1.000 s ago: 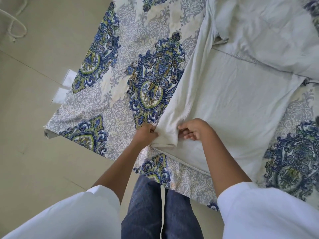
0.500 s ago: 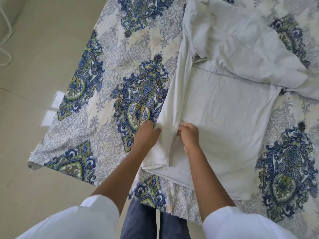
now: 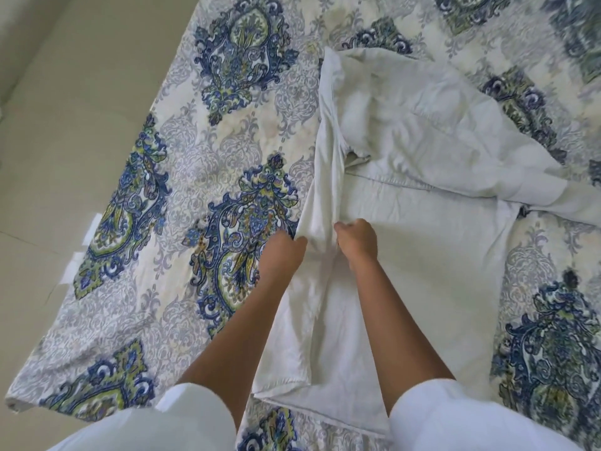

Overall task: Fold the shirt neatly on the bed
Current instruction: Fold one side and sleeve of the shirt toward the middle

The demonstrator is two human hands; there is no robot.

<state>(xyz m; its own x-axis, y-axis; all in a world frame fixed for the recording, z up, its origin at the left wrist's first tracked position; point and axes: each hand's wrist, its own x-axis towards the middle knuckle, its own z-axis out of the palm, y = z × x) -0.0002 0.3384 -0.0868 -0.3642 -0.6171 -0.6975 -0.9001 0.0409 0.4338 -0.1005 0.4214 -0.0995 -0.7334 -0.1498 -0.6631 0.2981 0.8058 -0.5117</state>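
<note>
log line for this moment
left hand grips white fabric shirt side fold | right hand grips same fold | blue-patterned bedspread underneath

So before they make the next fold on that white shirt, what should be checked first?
1. Both hands have a grip on the folded side strip: ok. The left hand and the right hand hold it from either side.
2. Shirt body lies flat on the bed sheet: ok.
3. Top part smoothed out: not ok, it is bunched up.
4. Strip free of creases: not ok, it puckers by the hands.
5. Strip's near end lined up with the hem: cannot tell.
</note>
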